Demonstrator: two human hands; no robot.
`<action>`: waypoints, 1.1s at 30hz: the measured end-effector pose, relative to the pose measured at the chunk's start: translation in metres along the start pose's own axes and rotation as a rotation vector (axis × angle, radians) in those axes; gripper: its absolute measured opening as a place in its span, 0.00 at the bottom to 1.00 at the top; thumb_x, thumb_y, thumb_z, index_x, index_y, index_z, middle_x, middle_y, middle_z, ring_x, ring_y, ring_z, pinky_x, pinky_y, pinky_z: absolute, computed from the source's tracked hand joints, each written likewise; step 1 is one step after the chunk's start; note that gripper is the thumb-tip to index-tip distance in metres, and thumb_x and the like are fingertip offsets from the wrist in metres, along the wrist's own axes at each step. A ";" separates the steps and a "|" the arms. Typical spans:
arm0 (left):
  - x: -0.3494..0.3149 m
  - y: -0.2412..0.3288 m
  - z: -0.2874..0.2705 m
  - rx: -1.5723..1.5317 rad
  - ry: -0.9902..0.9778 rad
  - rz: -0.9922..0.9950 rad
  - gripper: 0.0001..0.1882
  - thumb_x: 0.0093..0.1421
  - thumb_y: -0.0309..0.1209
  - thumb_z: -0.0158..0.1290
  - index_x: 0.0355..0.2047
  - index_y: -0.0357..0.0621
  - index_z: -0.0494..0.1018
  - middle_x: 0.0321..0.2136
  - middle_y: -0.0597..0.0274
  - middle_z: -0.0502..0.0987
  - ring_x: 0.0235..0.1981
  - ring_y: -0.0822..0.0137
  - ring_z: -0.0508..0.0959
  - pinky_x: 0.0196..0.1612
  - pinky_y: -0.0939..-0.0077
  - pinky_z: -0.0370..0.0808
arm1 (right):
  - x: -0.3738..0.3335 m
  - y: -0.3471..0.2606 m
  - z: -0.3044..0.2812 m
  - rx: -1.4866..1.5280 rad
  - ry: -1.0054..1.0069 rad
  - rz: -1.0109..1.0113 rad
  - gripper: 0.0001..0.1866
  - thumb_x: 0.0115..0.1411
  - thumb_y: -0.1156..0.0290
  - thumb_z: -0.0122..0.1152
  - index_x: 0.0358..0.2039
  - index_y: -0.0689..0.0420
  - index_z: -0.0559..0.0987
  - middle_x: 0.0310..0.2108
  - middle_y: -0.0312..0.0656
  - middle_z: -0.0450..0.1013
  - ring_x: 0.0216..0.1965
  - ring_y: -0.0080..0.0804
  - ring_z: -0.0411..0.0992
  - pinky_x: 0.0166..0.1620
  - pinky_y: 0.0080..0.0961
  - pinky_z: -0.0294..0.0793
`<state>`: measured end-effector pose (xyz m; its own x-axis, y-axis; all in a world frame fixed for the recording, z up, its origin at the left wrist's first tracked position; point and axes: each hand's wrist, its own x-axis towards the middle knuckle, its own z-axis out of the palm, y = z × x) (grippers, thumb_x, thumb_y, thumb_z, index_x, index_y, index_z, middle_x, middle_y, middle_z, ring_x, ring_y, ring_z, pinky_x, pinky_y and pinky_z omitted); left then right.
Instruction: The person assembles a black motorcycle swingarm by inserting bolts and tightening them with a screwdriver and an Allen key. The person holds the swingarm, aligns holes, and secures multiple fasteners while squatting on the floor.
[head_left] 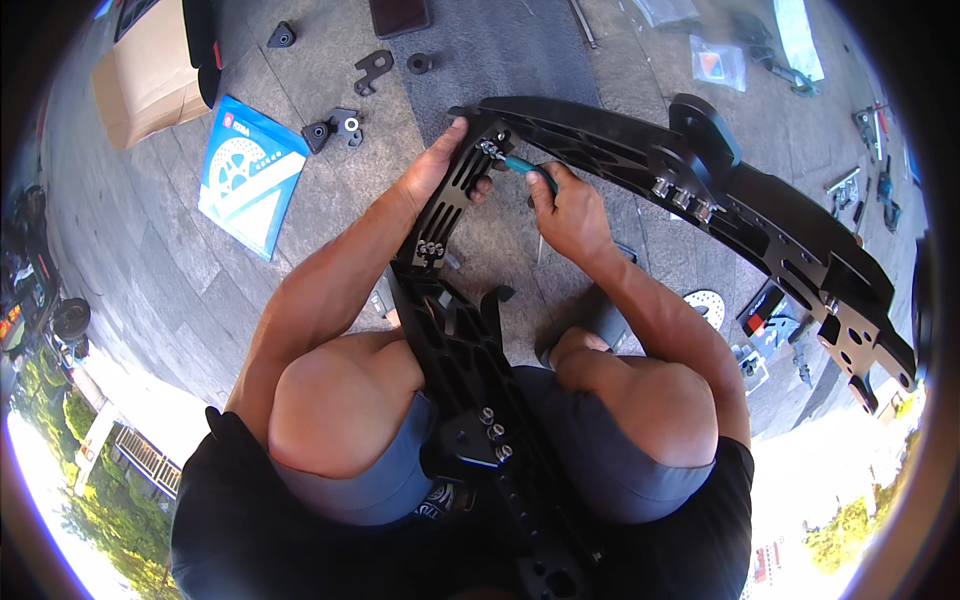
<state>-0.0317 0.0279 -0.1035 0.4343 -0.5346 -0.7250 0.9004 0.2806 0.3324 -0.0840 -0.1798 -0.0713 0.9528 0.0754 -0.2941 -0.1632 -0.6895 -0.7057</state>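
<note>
A large black metal frame (610, 135) with bent arms and cut-outs lies across my lap and extends to the right. My left hand (438, 165) is closed around the frame's far corner, beside a slotted plate (462, 190) with bolts at both ends. In my right hand (573, 212) is a teal-handled driver (530, 170). Its tip meets the bolts (489, 148) at the plate's far end; I cannot tell whether it is seated. Other bolts (430, 248) sit at the plate's near end, and more bolts (682, 197) stick out below the right arm's bracket.
Black brackets (374, 72) and a ring (420, 63) lie on the paving. A blue-and-white package (253, 175) and an open cardboard box (155, 75) are at left. A dark mat (500, 60) lies ahead. At right are a brake disc (706, 308), plastic bags (717, 64) and tools (886, 195).
</note>
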 end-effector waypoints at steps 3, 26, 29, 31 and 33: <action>-0.002 -0.001 0.004 0.016 0.015 0.016 0.35 0.63 0.63 0.38 0.49 0.43 0.71 0.32 0.58 0.75 0.25 0.68 0.73 0.28 0.73 0.72 | 0.001 0.000 0.000 0.037 -0.038 0.069 0.18 0.64 0.55 0.53 0.33 0.60 0.76 0.22 0.55 0.74 0.27 0.57 0.75 0.31 0.46 0.73; 0.005 -0.003 -0.001 -0.010 0.041 0.023 0.36 0.61 0.65 0.41 0.48 0.43 0.70 0.33 0.58 0.75 0.25 0.68 0.72 0.26 0.73 0.72 | 0.032 -0.003 -0.004 -0.007 -0.290 0.439 0.34 0.64 0.43 0.42 0.37 0.65 0.80 0.38 0.66 0.74 0.46 0.64 0.72 0.52 0.48 0.69; 0.004 -0.003 0.000 -0.014 0.039 0.037 0.36 0.62 0.64 0.41 0.48 0.42 0.70 0.34 0.56 0.75 0.25 0.68 0.72 0.26 0.74 0.72 | 0.035 -0.004 -0.006 0.034 -0.312 0.444 0.34 0.64 0.42 0.42 0.36 0.66 0.80 0.36 0.65 0.75 0.45 0.63 0.73 0.52 0.46 0.70; 0.003 -0.003 0.000 -0.015 0.043 0.035 0.36 0.62 0.64 0.41 0.48 0.42 0.70 0.34 0.56 0.76 0.25 0.68 0.73 0.26 0.74 0.72 | 0.035 -0.007 -0.008 0.021 -0.318 0.440 0.35 0.64 0.42 0.43 0.33 0.66 0.80 0.31 0.63 0.76 0.41 0.61 0.75 0.49 0.44 0.72; 0.003 -0.003 0.000 -0.009 0.014 0.042 0.36 0.62 0.64 0.40 0.48 0.41 0.70 0.35 0.55 0.77 0.25 0.67 0.73 0.27 0.74 0.73 | 0.034 -0.010 -0.009 0.147 -0.330 0.469 0.34 0.65 0.42 0.43 0.28 0.65 0.79 0.25 0.57 0.76 0.34 0.55 0.77 0.44 0.41 0.75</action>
<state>-0.0327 0.0257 -0.1066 0.4711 -0.5111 -0.7189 0.8812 0.3095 0.3574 -0.0472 -0.1771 -0.0682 0.6445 0.0233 -0.7643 -0.6036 -0.5982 -0.5272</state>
